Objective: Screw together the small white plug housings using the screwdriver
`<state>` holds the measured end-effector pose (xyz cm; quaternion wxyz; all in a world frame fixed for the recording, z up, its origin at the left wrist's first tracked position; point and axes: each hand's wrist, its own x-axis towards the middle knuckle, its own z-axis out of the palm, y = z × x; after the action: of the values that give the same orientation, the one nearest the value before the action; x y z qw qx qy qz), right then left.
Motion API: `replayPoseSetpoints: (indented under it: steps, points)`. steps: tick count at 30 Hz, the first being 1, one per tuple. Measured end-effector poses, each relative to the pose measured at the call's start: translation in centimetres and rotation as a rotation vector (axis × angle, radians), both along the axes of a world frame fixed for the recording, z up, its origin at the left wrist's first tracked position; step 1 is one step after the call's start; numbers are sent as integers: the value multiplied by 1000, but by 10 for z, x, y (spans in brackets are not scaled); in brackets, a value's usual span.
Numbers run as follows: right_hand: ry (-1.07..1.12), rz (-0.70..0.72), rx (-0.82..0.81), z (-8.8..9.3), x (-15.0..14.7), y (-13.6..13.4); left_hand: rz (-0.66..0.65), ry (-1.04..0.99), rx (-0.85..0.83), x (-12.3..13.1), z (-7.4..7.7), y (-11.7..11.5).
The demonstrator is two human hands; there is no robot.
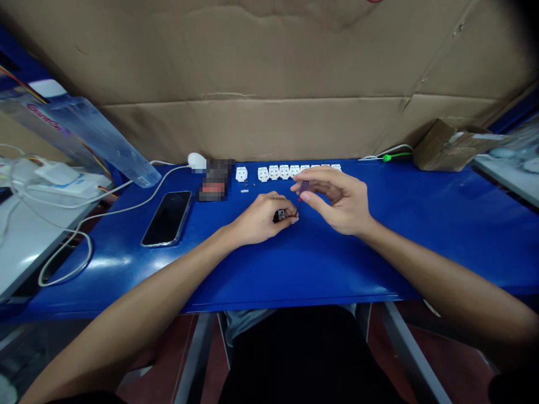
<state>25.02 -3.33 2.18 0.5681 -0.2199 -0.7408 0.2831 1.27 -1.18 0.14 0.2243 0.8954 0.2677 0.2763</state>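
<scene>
My left hand (261,219) rests low over the blue table, its fingers curled around a small part (282,215) with dark and whitish areas. Most of that part is hidden by the fingers. In my right hand (347,205), a small screwdriver (304,187) with a purple-red handle is pinched between thumb and fingers. Its thin dark shaft slants down to the fingertips of my left hand; the tip's exact contact cannot be made out. Behind my hands stands a row of several white plastic pieces (273,172). One more white piece (241,174) sits apart on the left, near a small white strip (245,191).
A phone (167,219) lies on the left of the blue table (295,275). White cables (122,212), a white round-topped object (196,161) and a blurred-out package (214,182) are near it. A clear bottle (112,134) leans at far left. A cardboard box (442,147) stands back right.
</scene>
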Motion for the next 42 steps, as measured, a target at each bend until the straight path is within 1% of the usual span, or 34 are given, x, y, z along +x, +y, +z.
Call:
replayPoseSetpoints:
  steps: [2, 4, 7, 9, 11, 13, 17, 19, 22, 25, 28, 30, 32, 35, 37, 42]
  points:
    - [15, -31, 14, 0, 0, 1, 2, -1, 5, 0, 0, 0]
    - [29, -47, -26, -1, -1, 1, 1, 3, 5, 0, -1, 1]
    - [16, -14, -82, -3, -2, 0, -9, 3, -5, 0, -2, 2]
    - [9, 18, -75, -2, -3, -2, -15, 7, -10, -1, -3, 2]
    - [26, 20, -50, -1, -3, -3, -16, 13, -2, -1, -3, 3]
    - [60, -34, -17, 1, -4, -4, -13, 22, 9, -1, -3, 3]
    - [128, -199, 42, 7, -6, -5, -2, 5, 12, -1, 1, 1]
    - [139, -230, 54, 10, -7, -6, 16, -6, 27, -1, 4, 1]
    - [135, -220, 44, 10, -7, -4, 58, -13, 60, -4, 9, 3]
    - [128, -161, 39, 8, -4, -2, 95, -20, 74, -9, 10, 9]
    - [53, -97, -10, 5, 0, 2, 135, -61, 69, -10, 10, 11]
    - [-26, -84, -54, 3, 3, 5, 176, -155, 35, -8, 9, 10]
    - [-122, -103, -86, 2, 5, 7, 207, -285, -18, -4, 8, 7]
    - [-292, -151, -130, 2, 5, 7, 203, -427, -83, 1, 6, 3]
    - [-368, -175, -155, 4, 3, 5, 189, -458, -104, 3, 5, 1]
    - [-398, -220, -171, 10, -2, 2, 199, -466, -116, 5, 3, -1]
